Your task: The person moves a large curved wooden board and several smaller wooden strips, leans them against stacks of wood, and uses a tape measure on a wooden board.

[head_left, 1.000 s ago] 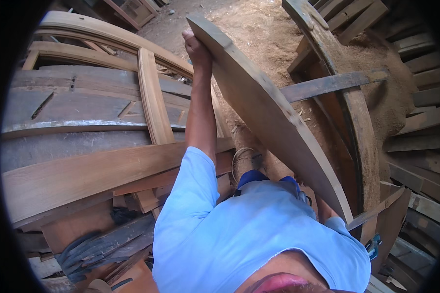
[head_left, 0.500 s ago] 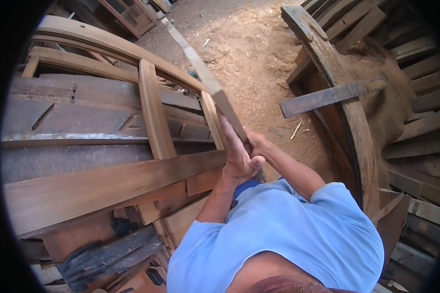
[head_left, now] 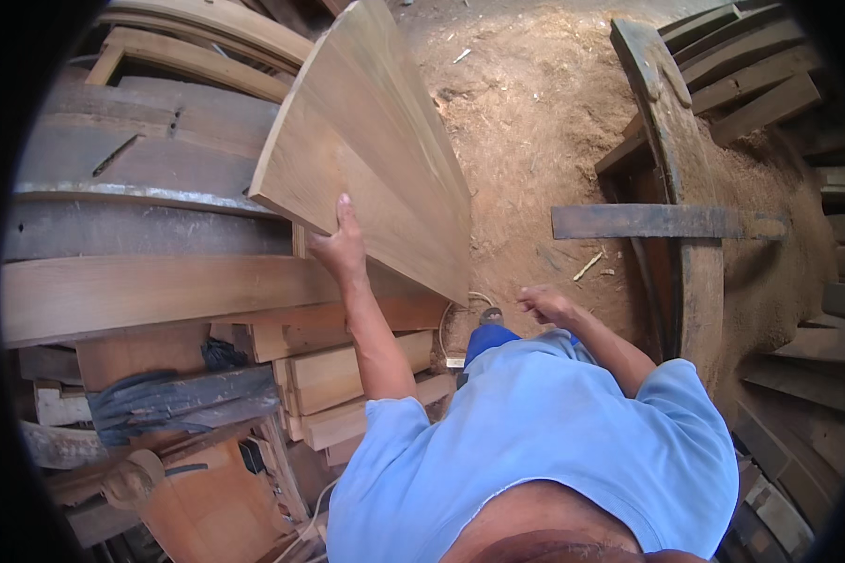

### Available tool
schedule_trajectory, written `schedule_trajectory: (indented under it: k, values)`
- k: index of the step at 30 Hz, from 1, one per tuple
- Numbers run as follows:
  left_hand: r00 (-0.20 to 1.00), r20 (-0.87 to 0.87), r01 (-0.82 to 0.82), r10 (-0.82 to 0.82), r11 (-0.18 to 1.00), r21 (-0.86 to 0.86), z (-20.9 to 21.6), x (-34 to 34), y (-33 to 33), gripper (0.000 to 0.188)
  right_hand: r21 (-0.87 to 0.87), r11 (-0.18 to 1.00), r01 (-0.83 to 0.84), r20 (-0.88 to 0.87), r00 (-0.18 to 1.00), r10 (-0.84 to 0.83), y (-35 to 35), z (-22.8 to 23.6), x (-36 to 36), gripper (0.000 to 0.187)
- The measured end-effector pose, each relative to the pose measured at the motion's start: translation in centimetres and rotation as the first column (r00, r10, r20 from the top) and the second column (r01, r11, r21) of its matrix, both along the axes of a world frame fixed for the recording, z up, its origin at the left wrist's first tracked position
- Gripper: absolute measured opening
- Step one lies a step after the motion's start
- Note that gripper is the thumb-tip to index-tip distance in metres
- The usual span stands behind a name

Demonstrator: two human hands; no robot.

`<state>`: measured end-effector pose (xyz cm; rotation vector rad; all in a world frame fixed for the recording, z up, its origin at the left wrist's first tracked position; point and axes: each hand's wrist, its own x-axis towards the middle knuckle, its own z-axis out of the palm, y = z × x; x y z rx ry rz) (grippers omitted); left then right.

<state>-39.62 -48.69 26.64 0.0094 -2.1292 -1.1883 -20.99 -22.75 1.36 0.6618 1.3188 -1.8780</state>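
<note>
Board, broad and light brown, slants across the upper middle, in front of the person, between dark boards on the left and sawdust-strewn floor. Left hand grips it alone at the near edge: thumb laid up the face, fingers out of sight behind. Right hand is off the board, well clear of its right side, over the floor in front of the body; fingers look loosely curled, nothing seen in them, how tightly closed cannot tell. Whether the board bears on the stack or the floor is hidden; if the left hand has the whole load, judgement is that so broad a piece could twist about that wrist. Best handling: thumb flat, wrist firm, fingers well under the edge; right hand brought to the free right side before any large turn. Near corner points down close to a looped cord; worth keeping the two apart, and stepping wide of the loop. Long plank runs just below the left hand, so knuckles want clearance there. On the right, short plank lies across a beam, its end jutting over the floor; swing should stay short of it.
</note>
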Motion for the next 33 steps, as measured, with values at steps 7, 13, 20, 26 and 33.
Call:
schedule_trajectory:
  k: [7, 13, 20, 26, 33]
  values:
    - [0.999, -0.044, -0.027, 0.027, 1.000, -0.016, -0.7, -0.1, -1.8, 0.027, 0.268, 0.937, 0.226, 0.155, 0.949, -0.273, 14.2, -1.4, 5.6, 0.021]
    - [0.998, -0.049, -0.046, 0.046, 0.999, 0.005, -1.3, 0.2, -3.6, 0.027, 0.390, 0.903, 0.181, -0.035, 0.983, -0.182, 16.3, 0.1, -0.2, 0.023]
    - [0.996, -0.020, -0.090, 0.091, 0.995, 0.044, -1.8, 0.3, -5.6, 0.027, 0.472, 0.882, 0.001, -0.317, 0.933, 0.169, 10.1, 2.6, -9.3, 0.037]
    - [0.997, 0.068, 0.021, -0.031, 0.990, 0.142, -1.4, 0.3, -7.8, 0.027, 0.564, 0.798, -0.213, -0.274, 0.863, 0.424, 6.3, 4.8, -15.4, 0.039]
    - [0.969, 0.113, 0.192, -0.221, 0.956, 0.223, -1.5, 1.7, -9.6, 0.034, 0.659, 0.737, -0.150, -0.332, 0.822, 0.464, 6.1, 0.7, -25.5, 0.038]
